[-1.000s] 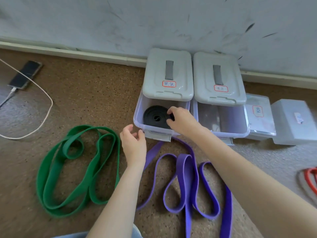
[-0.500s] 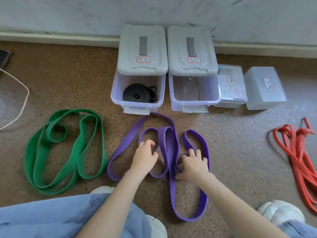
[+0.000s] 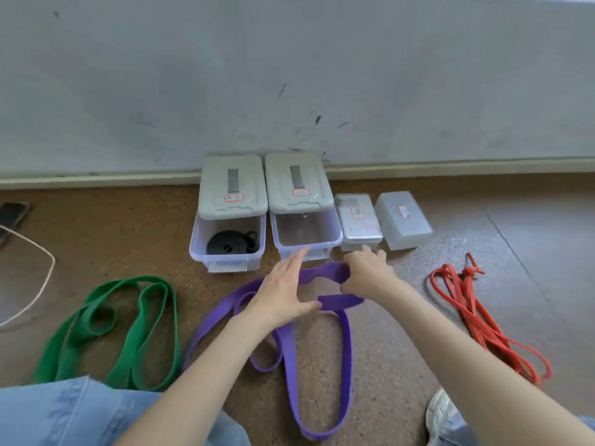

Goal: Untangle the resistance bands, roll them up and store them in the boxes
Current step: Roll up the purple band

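Note:
A purple resistance band point(image 3: 346, 342) lies looped on the floor in front of me. My right hand point(image 3: 367, 273) grips its far loop, lifted just in front of the boxes. My left hand point(image 3: 283, 291) is open with straight fingers, its palm against the band's left strands. A rolled black band point(image 3: 227, 244) sits in the left clear box point(image 3: 225, 257). The box next to it point(image 3: 306, 243) has nothing visible inside. A green band point(image 3: 112, 329) lies tangled at the left, a thin red band point(image 3: 476, 313) at the right.
Both open boxes have grey lids point(image 3: 233, 188) slid to the back, against the wall. Two smaller closed clear boxes point(image 3: 402, 217) stand to their right. A phone point(image 3: 13, 214) with a white cable point(image 3: 42, 278) lies far left. My shoe point(image 3: 442, 416) is at lower right.
Both hands moved from flat on the purple band to its far end; my right hand took hold of the loop and lifted it. The camera tilted up towards the wall.

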